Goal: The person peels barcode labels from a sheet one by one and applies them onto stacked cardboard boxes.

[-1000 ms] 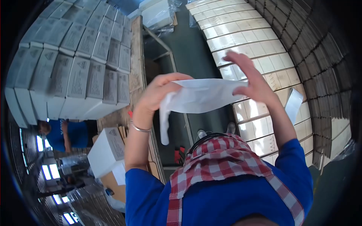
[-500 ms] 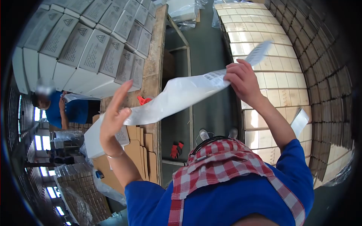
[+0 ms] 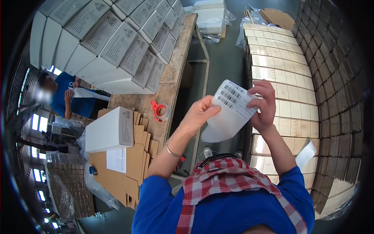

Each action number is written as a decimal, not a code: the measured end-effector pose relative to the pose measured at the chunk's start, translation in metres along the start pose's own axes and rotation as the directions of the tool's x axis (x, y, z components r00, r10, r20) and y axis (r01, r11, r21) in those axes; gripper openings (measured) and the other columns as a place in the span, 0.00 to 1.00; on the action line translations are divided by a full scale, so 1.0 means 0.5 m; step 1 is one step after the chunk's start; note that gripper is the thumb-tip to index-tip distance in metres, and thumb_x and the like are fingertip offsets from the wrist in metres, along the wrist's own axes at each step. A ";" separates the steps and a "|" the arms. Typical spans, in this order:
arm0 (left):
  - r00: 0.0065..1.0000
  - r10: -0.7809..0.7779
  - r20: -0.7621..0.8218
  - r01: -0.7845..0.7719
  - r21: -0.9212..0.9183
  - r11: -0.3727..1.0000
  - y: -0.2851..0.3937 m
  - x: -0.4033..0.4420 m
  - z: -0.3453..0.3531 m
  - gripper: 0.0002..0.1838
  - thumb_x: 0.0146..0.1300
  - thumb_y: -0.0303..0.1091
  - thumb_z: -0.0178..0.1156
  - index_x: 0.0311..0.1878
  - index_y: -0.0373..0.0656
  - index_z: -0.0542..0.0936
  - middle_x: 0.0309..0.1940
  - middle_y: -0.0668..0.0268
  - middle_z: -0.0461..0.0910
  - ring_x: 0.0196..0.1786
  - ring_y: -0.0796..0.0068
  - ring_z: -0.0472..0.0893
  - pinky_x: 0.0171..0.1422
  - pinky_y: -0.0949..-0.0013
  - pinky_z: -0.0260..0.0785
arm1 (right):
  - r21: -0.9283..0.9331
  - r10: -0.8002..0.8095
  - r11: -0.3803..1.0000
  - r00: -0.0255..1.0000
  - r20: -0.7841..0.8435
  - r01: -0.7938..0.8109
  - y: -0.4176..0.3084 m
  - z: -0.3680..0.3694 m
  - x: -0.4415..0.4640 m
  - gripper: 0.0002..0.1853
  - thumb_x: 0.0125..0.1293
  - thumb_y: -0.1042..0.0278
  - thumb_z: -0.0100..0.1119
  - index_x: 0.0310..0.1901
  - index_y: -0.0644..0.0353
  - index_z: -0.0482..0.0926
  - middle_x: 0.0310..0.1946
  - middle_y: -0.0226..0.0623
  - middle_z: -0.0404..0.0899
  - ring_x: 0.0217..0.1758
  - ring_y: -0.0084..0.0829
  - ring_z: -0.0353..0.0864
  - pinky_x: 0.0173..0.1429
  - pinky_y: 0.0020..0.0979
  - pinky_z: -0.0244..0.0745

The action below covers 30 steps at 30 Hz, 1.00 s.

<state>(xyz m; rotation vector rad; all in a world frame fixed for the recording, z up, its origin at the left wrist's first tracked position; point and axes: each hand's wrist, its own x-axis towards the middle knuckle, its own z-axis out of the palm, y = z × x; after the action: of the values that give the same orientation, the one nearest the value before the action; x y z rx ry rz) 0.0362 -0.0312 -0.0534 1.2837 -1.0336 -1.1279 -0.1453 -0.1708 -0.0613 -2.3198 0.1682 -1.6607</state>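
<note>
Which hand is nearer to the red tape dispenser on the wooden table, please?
Left. The left hand holds the barcode sheet to the right of the red tape dispenser; the right hand is farther right, at the sheet's opposite edge.

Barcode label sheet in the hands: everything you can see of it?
The white barcode label sheet looks like thin paper or film. Black barcodes and small, unreadable print fill its upper end; the lower part is plain and curves. It's tilted in mid-air, the left hand pinching one edge, the right hand's fingertips over the opposite edge.
</note>
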 end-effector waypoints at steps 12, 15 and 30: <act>0.986 -0.116 0.120 0.124 -0.067 0.990 0.101 0.029 -0.096 0.09 0.68 0.30 0.57 0.49 0.38 0.77 0.39 0.72 0.80 0.40 0.86 0.77 0.47 0.78 0.69 | 0.441 0.250 0.774 0.859 0.446 -0.454 0.040 0.002 0.118 0.18 0.54 0.83 0.56 0.48 0.62 0.78 0.48 0.42 0.76 0.51 0.40 0.77 0.57 0.34 0.71; 0.966 -0.144 0.215 0.172 -0.120 0.978 0.110 0.045 -0.130 0.11 0.67 0.29 0.57 0.50 0.37 0.78 0.40 0.71 0.81 0.41 0.86 0.77 0.46 0.78 0.70 | 0.512 0.085 0.768 0.854 0.514 -0.385 0.019 0.074 0.169 0.15 0.55 0.79 0.62 0.46 0.62 0.80 0.45 0.40 0.76 0.49 0.37 0.77 0.55 0.31 0.71; 0.956 -0.227 0.185 0.268 -0.244 0.932 0.082 0.073 -0.388 0.09 0.65 0.33 0.59 0.43 0.38 0.79 0.34 0.74 0.79 0.37 0.88 0.75 0.42 0.81 0.66 | 0.612 -0.226 0.643 0.650 0.726 -0.460 0.079 0.369 0.297 0.07 0.53 0.75 0.68 0.33 0.60 0.80 0.40 0.33 0.75 0.43 0.33 0.77 0.47 0.31 0.72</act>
<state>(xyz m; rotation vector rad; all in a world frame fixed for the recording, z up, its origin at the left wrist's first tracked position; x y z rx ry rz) 0.2353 -0.0354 -0.0213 1.1442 -0.8084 -1.5261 0.0803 -0.2171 0.0069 -1.9767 -0.4622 -0.3542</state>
